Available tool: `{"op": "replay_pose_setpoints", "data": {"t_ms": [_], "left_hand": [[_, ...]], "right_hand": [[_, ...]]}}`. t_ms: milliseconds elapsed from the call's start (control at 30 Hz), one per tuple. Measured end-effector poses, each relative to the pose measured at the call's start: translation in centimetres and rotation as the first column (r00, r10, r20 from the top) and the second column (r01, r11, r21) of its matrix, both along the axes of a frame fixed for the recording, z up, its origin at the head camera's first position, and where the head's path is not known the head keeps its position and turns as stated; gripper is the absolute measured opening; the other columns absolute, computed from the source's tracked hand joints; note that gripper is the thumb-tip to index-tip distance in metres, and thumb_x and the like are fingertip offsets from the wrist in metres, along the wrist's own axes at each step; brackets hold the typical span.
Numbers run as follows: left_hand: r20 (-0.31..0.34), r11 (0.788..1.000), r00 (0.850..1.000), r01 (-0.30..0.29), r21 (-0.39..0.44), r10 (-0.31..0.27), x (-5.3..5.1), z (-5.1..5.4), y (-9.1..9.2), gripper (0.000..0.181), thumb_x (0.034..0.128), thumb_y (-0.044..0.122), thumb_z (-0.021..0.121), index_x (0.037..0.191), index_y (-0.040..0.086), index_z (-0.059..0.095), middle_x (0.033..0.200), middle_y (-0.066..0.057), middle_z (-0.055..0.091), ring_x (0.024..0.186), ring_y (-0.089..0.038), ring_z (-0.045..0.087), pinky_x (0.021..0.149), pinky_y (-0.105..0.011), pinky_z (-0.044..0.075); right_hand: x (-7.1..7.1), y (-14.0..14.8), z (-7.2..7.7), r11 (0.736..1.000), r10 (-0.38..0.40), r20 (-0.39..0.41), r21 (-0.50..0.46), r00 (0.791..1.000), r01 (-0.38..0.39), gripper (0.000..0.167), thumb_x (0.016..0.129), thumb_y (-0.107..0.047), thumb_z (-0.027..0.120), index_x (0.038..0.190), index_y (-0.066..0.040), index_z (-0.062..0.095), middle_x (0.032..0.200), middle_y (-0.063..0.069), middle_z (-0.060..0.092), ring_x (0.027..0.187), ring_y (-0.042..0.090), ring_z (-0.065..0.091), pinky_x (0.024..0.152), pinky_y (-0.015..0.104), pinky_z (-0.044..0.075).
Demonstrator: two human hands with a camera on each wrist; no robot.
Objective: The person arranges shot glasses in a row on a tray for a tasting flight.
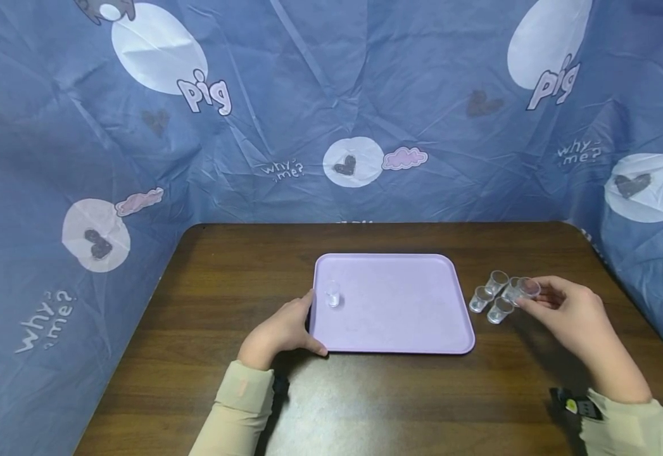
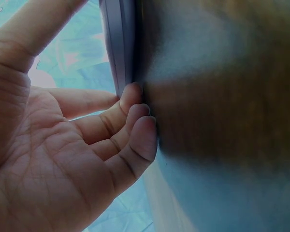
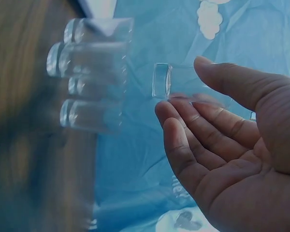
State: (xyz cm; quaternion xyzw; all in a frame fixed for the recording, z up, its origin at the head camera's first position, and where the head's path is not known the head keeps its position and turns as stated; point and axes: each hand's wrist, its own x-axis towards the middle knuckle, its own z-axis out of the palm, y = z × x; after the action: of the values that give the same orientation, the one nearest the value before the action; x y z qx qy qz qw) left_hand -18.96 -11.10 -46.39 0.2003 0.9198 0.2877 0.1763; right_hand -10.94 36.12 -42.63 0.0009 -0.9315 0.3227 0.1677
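A lilac tray [image 1: 394,304] lies on the table with one small clear cup [image 1: 332,295] standing near its left side. My left hand [image 1: 282,329] holds the tray's front left corner, thumb at the front edge and fingers along the left side. In the left wrist view the fingers [image 2: 142,137] bend against the tray rim [image 2: 120,48]. My right hand [image 1: 573,313] pinches a clear cup [image 1: 529,288] between thumb and fingers. The right wrist view shows this cup [image 3: 162,81] raised off the table, apart from several standing cups [image 3: 89,60].
Several clear cups [image 1: 500,310] stand close together on the brown wooden table [image 1: 394,399], just right of the tray. Blue patterned cloth [image 1: 285,126] hangs behind the table and along both sides.
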Motion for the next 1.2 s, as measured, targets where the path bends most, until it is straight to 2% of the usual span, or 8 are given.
{"op": "replay_pose_setpoints", "data": {"t_ms": [233, 567, 900, 1200], "left_hand": [[-0.01, 1.0, 1.0, 0.008, 0.012, -0.007, 0.0, -0.1, 0.0, 0.124, 0.0583, 0.027, 0.102, 0.153, -0.009, 0.031, 0.128, -0.027, 0.058, 0.115, -0.034, 0.058, 0.1, -0.046, 0.045], [-0.002, 1.0, 1.0, 0.003, 0.002, -0.003, 0.0, -0.1, -0.1, 0.126, 0.0594, 0.028, 0.102, 0.155, -0.009, 0.028, 0.134, -0.03, 0.055, 0.121, -0.036, 0.055, 0.102, -0.046, 0.044], [0.013, 1.0, 1.0, -0.005, 0.004, 0.005, 0.2, 0.1, -0.1, 0.127, 0.0606, 0.027, 0.101, 0.155, -0.01, 0.025, 0.138, -0.032, 0.052, 0.124, -0.037, 0.053, 0.104, -0.046, 0.042], [0.016, 1.0, 1.0, -0.004, 0.01, 0.004, 0.3, 0.4, -0.1, 0.127, 0.0605, 0.027, 0.102, 0.155, -0.01, 0.026, 0.137, -0.031, 0.052, 0.124, -0.037, 0.053, 0.104, -0.047, 0.042]], "right_hand": [[-0.6, -1.8, 0.9, 0.999, 0.03, 0.024, -0.012, 0.999, -0.03, 0.035, 0.082, -0.012, 0.087, 0.107, 0.005, 0.072, 0.092, 0.017, 0.073, 0.073, -0.001, 0.062, 0.061, 0.01, 0.047], [-1.7, -4.8, 1.1, 0.995, 0.096, 0.062, -0.021, 0.993, -0.095, 0.034, 0.082, -0.011, 0.087, 0.108, 0.004, 0.071, 0.09, 0.012, 0.072, 0.077, 0.022, 0.068, 0.061, 0.017, 0.052], [-2.8, -8.0, 0.9, 0.985, 0.164, 0.088, -0.07, 0.982, -0.158, 0.03, 0.082, -0.014, 0.087, 0.106, -0.001, 0.074, 0.091, 0.007, 0.073, 0.078, 0.019, 0.068, 0.063, 0.021, 0.054], [-3.8, -10.7, 0.8, 0.963, 0.243, 0.094, -0.142, 0.966, -0.228, 0.028, 0.082, -0.007, 0.087, 0.104, 0.002, 0.073, 0.095, 0.011, 0.073, 0.08, 0.02, 0.07, 0.066, 0.023, 0.055]]}}
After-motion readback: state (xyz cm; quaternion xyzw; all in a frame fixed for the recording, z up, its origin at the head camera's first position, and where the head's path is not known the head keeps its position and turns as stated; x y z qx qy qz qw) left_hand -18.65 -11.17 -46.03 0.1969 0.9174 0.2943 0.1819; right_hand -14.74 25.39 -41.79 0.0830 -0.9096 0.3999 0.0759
